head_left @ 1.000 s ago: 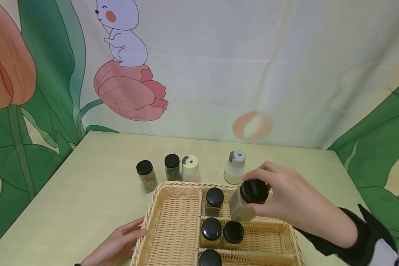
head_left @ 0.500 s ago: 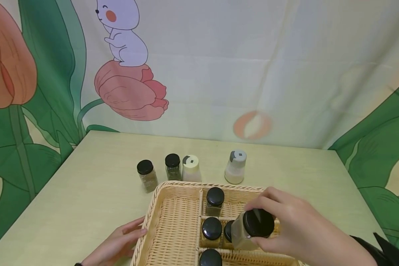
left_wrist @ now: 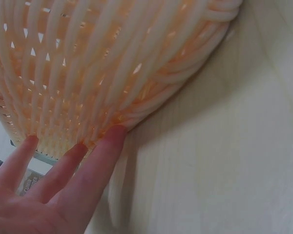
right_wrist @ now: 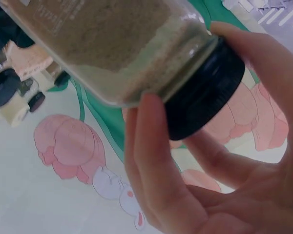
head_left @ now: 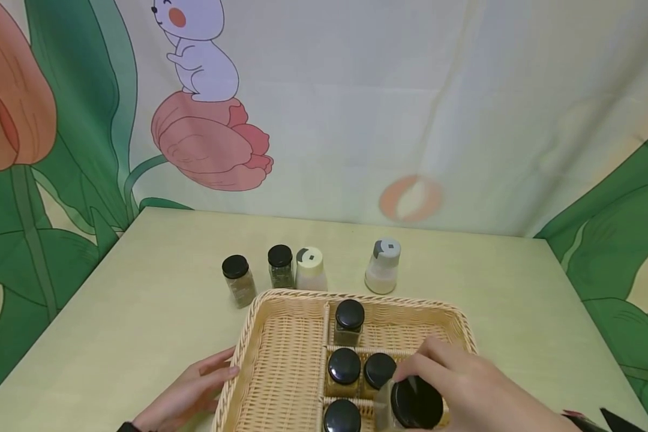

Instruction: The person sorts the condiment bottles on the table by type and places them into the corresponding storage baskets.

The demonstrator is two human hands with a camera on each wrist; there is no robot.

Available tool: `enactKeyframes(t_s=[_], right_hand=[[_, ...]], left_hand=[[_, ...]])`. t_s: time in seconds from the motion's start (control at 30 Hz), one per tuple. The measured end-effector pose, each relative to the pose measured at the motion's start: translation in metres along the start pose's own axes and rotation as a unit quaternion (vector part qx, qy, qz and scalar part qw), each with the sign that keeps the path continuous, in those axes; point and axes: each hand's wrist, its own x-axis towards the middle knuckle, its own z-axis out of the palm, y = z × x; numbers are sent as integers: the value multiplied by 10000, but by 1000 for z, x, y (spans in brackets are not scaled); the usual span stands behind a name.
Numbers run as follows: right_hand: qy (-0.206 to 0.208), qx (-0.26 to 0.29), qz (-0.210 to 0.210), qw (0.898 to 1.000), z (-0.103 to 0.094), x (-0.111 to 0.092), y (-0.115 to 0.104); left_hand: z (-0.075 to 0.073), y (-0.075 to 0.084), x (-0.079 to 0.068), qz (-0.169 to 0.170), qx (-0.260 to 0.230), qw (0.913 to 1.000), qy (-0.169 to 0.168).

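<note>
My right hand point(head_left: 459, 384) grips a clear spice jar point(right_wrist: 122, 48) of brownish powder by its black lid point(right_wrist: 205, 90), thumb on one side and fingers on the other. In the head view that jar is tilted over the lower right part of a wicker basket point(head_left: 286, 360). Straight fingers of my left hand point(head_left: 194, 384) touch the basket's left outer wall, and the left wrist view shows those fingertips point(left_wrist: 115, 134) against the weave. Inside the basket, several black-lidded jars stand in the small compartments, among them one jar point(head_left: 349, 321) in the back compartment.
Behind the basket stand two black-lidded jars point(head_left: 239, 282) point(head_left: 281, 267), a yellow-topped shaker point(head_left: 310, 270) and a grey-topped shaker point(head_left: 383, 267) on the pale table point(head_left: 140, 312). A printed cloth point(head_left: 329, 120) hangs along the table's back edge.
My right hand has carried the jar toward me, from the back compartment to the front right of the basket. My left hand stays at the basket's side.
</note>
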Motion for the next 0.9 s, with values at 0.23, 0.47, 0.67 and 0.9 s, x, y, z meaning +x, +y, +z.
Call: enactKeyframes(t_s=[0.23, 0.47, 0.67, 0.9], right_hand=[[-116, 216, -163, 9996, 18, 4, 5], [-199, 240, 111, 9995, 35, 7, 7], [105, 125, -174, 9997, 48, 9, 11], [258, 113, -317, 9991, 62, 10, 18]], left_hand=[[-1, 1, 2, -172, -44, 9998, 41], [-2, 2, 2, -271, -19, 9996, 42], [-2, 1, 2, -192, 1, 9998, -10], [-2, 2, 3, -271, -3, 9996, -24]])
